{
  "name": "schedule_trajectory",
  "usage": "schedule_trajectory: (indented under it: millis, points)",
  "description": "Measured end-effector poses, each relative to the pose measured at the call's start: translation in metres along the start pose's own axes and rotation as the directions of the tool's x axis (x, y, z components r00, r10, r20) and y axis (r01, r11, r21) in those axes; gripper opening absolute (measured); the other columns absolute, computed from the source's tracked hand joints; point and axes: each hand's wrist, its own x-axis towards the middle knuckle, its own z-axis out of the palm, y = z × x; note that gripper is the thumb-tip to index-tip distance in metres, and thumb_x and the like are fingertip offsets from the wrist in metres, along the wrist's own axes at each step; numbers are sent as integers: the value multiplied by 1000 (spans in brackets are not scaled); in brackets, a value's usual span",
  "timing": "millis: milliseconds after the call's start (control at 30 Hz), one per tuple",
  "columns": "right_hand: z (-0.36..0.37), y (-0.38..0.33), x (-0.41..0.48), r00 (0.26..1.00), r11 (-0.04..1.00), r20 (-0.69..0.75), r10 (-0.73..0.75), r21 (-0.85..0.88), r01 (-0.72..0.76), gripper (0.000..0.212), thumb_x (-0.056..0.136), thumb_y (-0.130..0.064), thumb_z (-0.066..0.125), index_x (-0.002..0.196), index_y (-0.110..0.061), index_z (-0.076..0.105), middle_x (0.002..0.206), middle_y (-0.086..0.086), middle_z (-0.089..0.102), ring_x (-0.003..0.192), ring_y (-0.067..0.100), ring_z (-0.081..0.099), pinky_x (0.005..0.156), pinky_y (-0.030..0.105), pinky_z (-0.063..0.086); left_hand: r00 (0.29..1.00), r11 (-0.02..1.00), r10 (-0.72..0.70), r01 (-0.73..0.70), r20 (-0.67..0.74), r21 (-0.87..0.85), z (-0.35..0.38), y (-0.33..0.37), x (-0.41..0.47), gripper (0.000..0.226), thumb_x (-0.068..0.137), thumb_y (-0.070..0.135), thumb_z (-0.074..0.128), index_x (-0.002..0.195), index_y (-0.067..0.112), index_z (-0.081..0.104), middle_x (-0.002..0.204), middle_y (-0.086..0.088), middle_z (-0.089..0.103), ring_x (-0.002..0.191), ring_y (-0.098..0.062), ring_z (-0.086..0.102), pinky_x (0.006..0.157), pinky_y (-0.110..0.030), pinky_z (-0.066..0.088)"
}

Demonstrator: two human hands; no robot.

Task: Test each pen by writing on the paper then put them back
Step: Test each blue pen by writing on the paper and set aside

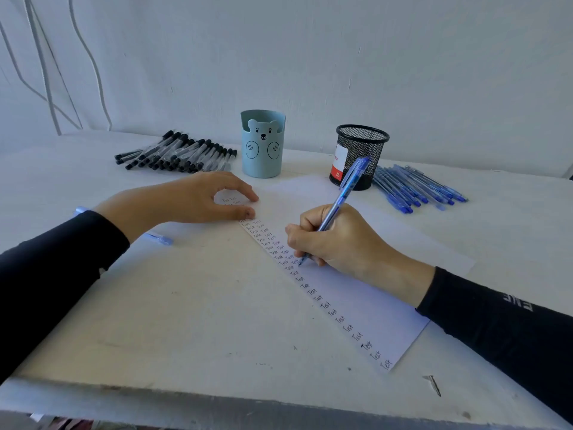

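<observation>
My right hand (335, 240) grips a blue pen (341, 200), its tip touching the white paper (372, 305) beside a column of written "Test" words. My left hand (198, 197) rests on the paper's upper left edge with thumb and fingertips pressing it down, fingers arched and holding nothing. A row of blue pens (415, 187) lies at the right, behind the paper. A pile of black-capped pens (179, 153) lies at the back left. A blue pen cap (159, 238) lies on the table under my left forearm.
A light blue bear-face pen cup (263, 144) and a black mesh pen cup (359, 155) stand behind the paper. The white table (186, 321) ends at a front edge near me. A wall rises right behind the cups.
</observation>
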Motion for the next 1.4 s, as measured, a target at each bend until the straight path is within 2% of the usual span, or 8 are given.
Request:
schedule_trajectory:
  millis: [200, 400, 533, 733, 800, 967, 1167, 1400]
  points:
    - [0, 1, -1, 999, 1000, 40, -11, 29, 10, 43, 91, -13, 65, 51, -9, 48, 42, -5, 50, 55, 9, 60, 49, 16, 43, 1000, 1000, -8, 8, 2, -4, 0, -1, 0, 60, 61, 86, 52, 111, 55, 60, 128, 29, 51, 126, 1, 45, 109, -29, 34]
    - [-1, 2, -1, 1000, 1000, 20, -16, 26, 16, 41, 90, -10, 66, 55, 3, 48, 44, 5, 49, 52, 3, 59, 49, 12, 41, 1000, 1000, -15, 15, 8, 4, 1, -2, 0, 59, 61, 88, 52, 111, 58, 59, 129, 29, 51, 126, 0, 44, 111, -33, 34]
    - [-1, -3, -3, 999, 1000, 38, -9, 26, 8, 39, 90, -9, 65, 59, 9, 50, 59, 31, 54, 44, 0, 54, 46, 12, 40, 1000, 1000, -16, 16, 8, 8, 0, -1, 0, 58, 61, 88, 51, 111, 58, 59, 129, 29, 51, 127, -1, 44, 112, -35, 34]
    - [-2, -1, -2, 999, 1000, 41, 0, 15, 0, 38, 89, -7, 65, 58, 8, 50, 41, -5, 50, 54, 7, 60, 49, 14, 43, 1000, 1000, -13, 13, 10, 11, 1, -2, -1, 58, 62, 88, 51, 111, 59, 58, 128, 30, 51, 124, -2, 46, 109, -34, 38]
    - [-2, -2, -3, 999, 1000, 38, -11, 4, 11, 37, 89, -7, 65, 56, 2, 49, 39, -8, 49, 59, 12, 62, 50, 16, 45, 1000, 1000, -11, 11, 13, 14, 0, -1, 0, 56, 64, 87, 52, 111, 59, 58, 128, 31, 50, 123, -2, 47, 109, -34, 38]
    - [-2, -3, -3, 999, 1000, 42, -2, -17, 3, 37, 89, -7, 66, 56, 3, 50, 41, -7, 52, 54, 7, 60, 48, 16, 44, 1000, 1000, -9, 9, 16, 20, 0, -1, 0, 56, 64, 88, 51, 111, 60, 57, 129, 30, 50, 123, -3, 48, 108, -36, 39]
    - [-3, -5, -4, 1000, 1000, 30, -5, -17, 6, 39, 88, -6, 64, 54, -3, 46, 40, -12, 52, 62, 19, 61, 51, 20, 46, 1000, 1000, -10, 10, 9, 13, 0, -1, 0, 58, 61, 89, 51, 111, 59, 58, 128, 30, 51, 123, -2, 48, 109, -36, 39]
    - [-3, -4, -3, 1000, 1000, 19, 23, 10, -24, 40, 88, -6, 65, 53, -2, 47, 40, -5, 51, 52, 4, 59, 44, 13, 40, 1000, 1000, -10, 10, 5, 9, 0, -1, 0, 59, 61, 89, 50, 111, 59, 58, 128, 29, 51, 122, -3, 48, 108, -35, 40]
